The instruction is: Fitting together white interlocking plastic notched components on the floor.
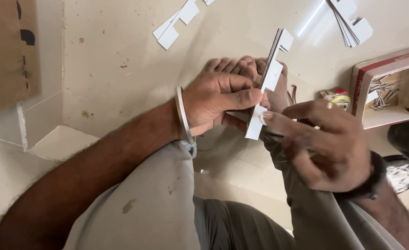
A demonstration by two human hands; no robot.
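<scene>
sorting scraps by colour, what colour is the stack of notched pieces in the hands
White, seen edge-on in the head view: the stack of notched pieces.

Warm, even indoor light; a bright glare streak on the floor (121, 41); near edges slightly soft.

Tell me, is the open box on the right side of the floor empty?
No, the open box with the red stripe holds a pile of metal screws in its compartment.
</scene>
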